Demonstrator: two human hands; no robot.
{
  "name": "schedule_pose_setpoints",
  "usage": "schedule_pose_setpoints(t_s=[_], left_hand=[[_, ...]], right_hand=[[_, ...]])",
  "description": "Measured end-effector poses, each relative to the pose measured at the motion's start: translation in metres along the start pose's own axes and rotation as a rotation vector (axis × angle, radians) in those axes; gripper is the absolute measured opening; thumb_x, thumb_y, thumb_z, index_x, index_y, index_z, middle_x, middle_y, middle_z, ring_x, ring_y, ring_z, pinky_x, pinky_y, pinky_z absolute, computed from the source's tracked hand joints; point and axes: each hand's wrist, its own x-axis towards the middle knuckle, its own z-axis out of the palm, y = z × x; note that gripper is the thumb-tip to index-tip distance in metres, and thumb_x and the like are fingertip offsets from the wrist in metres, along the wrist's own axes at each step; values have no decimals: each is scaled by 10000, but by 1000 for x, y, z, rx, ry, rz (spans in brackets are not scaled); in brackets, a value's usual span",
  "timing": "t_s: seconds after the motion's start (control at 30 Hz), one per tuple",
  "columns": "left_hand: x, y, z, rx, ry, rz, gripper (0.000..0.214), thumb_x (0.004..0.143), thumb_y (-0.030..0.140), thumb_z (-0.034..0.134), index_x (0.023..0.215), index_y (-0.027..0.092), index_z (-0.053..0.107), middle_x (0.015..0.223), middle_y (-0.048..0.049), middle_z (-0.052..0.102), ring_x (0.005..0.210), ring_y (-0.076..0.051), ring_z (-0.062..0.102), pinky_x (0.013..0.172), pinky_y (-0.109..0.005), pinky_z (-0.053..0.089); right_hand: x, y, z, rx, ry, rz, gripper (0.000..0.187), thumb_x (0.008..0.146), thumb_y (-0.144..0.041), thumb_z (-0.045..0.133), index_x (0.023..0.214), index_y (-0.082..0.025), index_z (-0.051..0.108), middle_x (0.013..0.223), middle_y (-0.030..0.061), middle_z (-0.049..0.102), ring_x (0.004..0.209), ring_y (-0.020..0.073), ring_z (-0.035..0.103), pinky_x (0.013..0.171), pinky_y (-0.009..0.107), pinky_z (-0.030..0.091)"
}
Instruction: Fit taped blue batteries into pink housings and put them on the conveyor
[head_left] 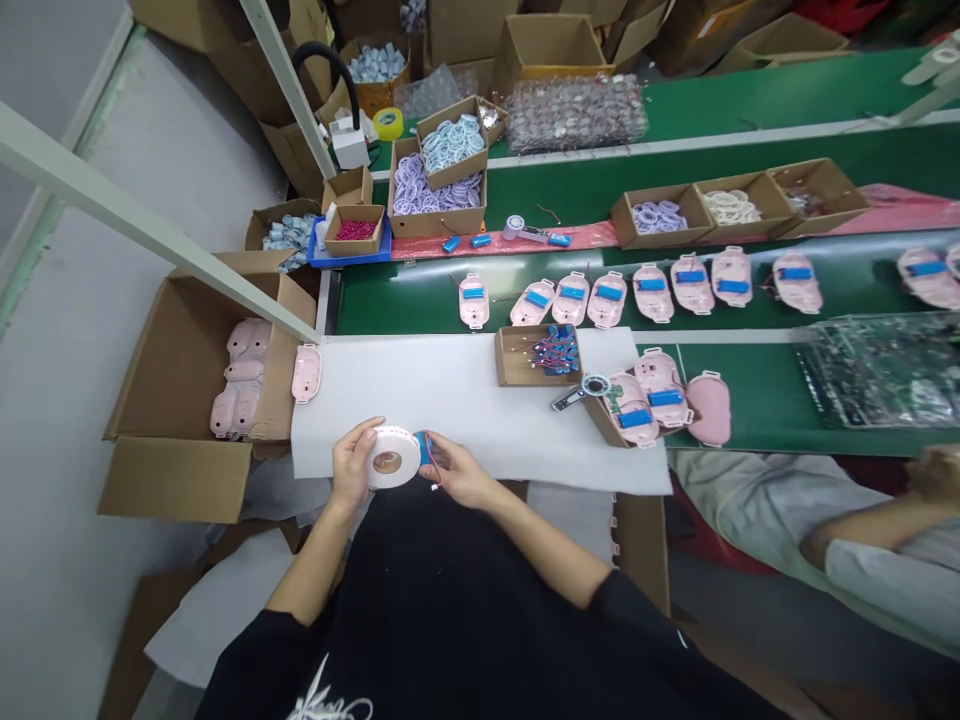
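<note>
My left hand (351,462) grips a white roll of tape (403,442) by its left side, and the brown core faces up. In my right hand (459,474) is a blue battery (424,449) with red and dark wires, its small white plug hanging below. The battery is against the roll's right edge; whether it sticks there I cannot tell. Both hands are above the front edge of a white sheet (360,385). A cardboard box (517,371) of wired blue batteries stands to the right, beyond my right hand.
Pink casings with blue batteries (570,298) line the green belt (405,300). A large carton (187,350) of pink parts stands left, beside one pink casing (306,373). Bagged circuit boards (885,375) lie right, near a co-worker's arm (862,525). Boxes of rings (439,195) stand behind.
</note>
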Motion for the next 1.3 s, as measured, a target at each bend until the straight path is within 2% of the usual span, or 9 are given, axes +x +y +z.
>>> schedule_pose_setpoints(t_s=[0.13, 0.23, 0.47, 0.57, 0.67, 0.83, 1.0, 1.17, 1.3], left_hand=[[1, -14, 7, -40, 196, 57, 482, 767, 618, 712, 890, 153, 740, 636, -30, 658, 507, -139, 538, 518, -264, 425], [12, -31, 4, -49, 218, 36, 511, 845, 674, 611, 844, 170, 698, 529, 16, 548, 465, -127, 484, 519, -273, 443], [129, -85, -39, 467, -31, -107, 635, 914, 729, 451, 813, 142, 670, 550, -2, 540, 531, -156, 521, 604, -321, 497], [188, -103, -57, 629, -86, -83, 562, 873, 662, 585, 807, 118, 708, 716, -82, 663, 760, -226, 632, 757, -350, 513], [231, -112, -86, 779, -51, -6, 426, 855, 518, 682, 980, 116, 748, 1102, -178, 701, 1154, -315, 592, 1004, -390, 441], [280, -104, -157, 966, 170, 67, 586, 949, 319, 551, 1468, 56, 480, 1595, -274, 339, 1493, -379, 232, 1204, -489, 200], [307, -100, -186, 1034, 254, 39, 574, 925, 262, 591, 1463, 93, 485, 1650, -266, 229, 1502, -418, 202, 1214, -538, 175], [307, -91, -177, 938, 270, -30, 666, 833, 235, 716, 1449, 137, 484, 1441, -248, 517, 1337, -387, 484, 1113, -495, 377], [272, -81, -161, 785, 197, -4, 572, 859, 173, 623, 1412, 89, 505, 1161, -173, 681, 1116, -296, 643, 1017, -410, 472]], right_hand=[[12, 26, 17, 238, 271, -52, 626, 747, -539, 863, 1257, -272, 615, 1280, 85, 708, 1253, 292, 637, 1120, 476, 485], [33, 35, 15, 345, 336, -51, 594, 720, -507, 890, 1202, -266, 640, 1257, 95, 725, 1247, 305, 644, 1128, 512, 478], [96, 16, -67, 345, 789, -296, 413, 746, -462, 859, 1042, -255, 660, 1256, 79, 727, 1287, 241, 633, 1120, 459, 495], [74, 28, -83, 297, 810, -198, 503, 646, -389, 932, 1050, -234, 677, 1237, 94, 737, 1255, 264, 663, 1120, 464, 496], [31, 61, -70, 301, 923, -109, 529, 612, -367, 953, 1055, -227, 701, 1225, 99, 745, 1225, 263, 687, 1129, 437, 498], [-27, 128, -24, 329, 1151, -2, 443, 627, -389, 936, 992, -251, 728, 1196, 87, 759, 1199, 263, 708, 1083, 395, 552], [-27, 149, 13, 338, 1103, 76, 457, 642, -404, 930, 1020, -241, 731, 1162, 104, 773, 1176, 293, 719, 1045, 420, 582], [3, 124, 13, 273, 933, 69, 550, 639, -404, 946, 1108, -220, 723, 1211, 117, 759, 1183, 313, 711, 1019, 428, 577], [34, 94, 2, 35, 860, 35, 624, 605, -439, 957, 1139, -214, 726, 1155, 112, 772, 1159, 333, 710, 952, 448, 598]])
